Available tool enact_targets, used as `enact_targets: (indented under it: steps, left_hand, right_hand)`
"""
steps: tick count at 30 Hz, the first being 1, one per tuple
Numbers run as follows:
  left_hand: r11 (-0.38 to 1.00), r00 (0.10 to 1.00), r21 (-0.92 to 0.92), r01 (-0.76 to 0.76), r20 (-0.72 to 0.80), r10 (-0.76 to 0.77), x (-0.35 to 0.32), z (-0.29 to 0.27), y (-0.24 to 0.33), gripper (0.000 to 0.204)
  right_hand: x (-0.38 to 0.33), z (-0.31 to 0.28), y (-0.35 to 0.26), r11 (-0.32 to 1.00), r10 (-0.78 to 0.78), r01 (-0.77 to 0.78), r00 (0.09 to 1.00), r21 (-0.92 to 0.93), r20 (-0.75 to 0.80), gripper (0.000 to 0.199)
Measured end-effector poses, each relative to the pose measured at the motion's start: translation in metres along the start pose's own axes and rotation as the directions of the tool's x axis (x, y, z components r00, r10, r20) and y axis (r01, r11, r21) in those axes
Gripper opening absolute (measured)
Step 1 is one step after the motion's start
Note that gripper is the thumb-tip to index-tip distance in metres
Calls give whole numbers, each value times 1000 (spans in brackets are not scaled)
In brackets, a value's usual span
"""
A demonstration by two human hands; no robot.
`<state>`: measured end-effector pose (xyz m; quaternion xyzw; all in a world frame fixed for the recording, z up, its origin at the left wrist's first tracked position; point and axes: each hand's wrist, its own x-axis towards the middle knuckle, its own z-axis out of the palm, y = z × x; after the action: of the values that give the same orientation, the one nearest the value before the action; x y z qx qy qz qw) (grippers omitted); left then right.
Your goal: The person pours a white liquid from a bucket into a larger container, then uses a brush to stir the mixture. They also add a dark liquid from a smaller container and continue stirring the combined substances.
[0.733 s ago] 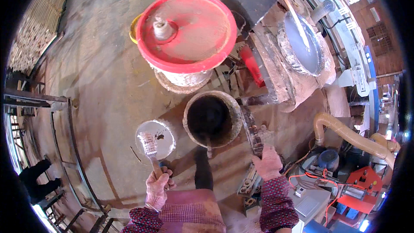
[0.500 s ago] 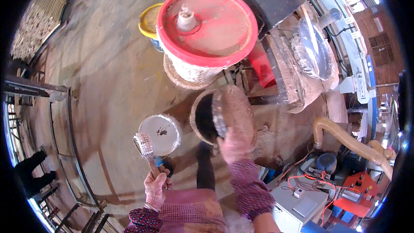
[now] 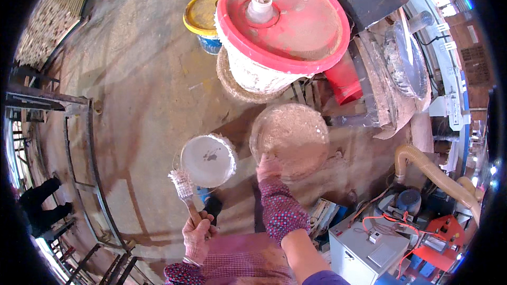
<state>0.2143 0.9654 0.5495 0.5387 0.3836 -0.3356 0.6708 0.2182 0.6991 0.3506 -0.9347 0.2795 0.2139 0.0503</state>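
The left hand has its grip closed round the handle of a bristle brush, just beside a white pail. The right hand holds the rim of a round, clay-smeared clear lid, below a red-rimmed tub; a yellow-lidded bucket stands nearby.

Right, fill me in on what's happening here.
A person stands in a workshop looking down at their own hands. The left hand grips a brush by its handle, bristles up, beside a small white bucket on the floor. The right hand holds a round clear lid, dusty brown, at its near edge, over the spot next to the white bucket. Beyond them sits a big white tub with a red lid, and a yellow-topped bucket behind it.
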Motion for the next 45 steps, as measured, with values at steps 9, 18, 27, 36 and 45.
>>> enact_targets:
  steps: [9, 18, 27, 36, 45]
  left_hand:
    - [995, 1000, 95, 18, 16, -19, 5, 16, -20, 25]
    - [994, 995, 106, 7, 102, -18, -35, 104, -1, 20]
    - [996, 993, 15, -86, 81, 85, -71, 172, 9, 14]
    - [989, 994, -110, -101, -39, 98, -89, 175, 3, 21]
    - [985, 990, -96, -141, 0, 142, -108, 179, 24, 16]
  right_hand:
    - [-14, -60, 18, 954, -92, 6, 958, 301, 270, 70]
    - [4, -275, 148, 204, 205, 69, 972, 977, -111, 32]
    - [197, -503, 223, -822, 143, 104, 989, 560, 25, 41]
    - [289, -511, 229, -644, 405, 364, 908, 673, -104, 38]
    - [190, -537, 231, -910, 239, 235, 971, 342, -32, 37]
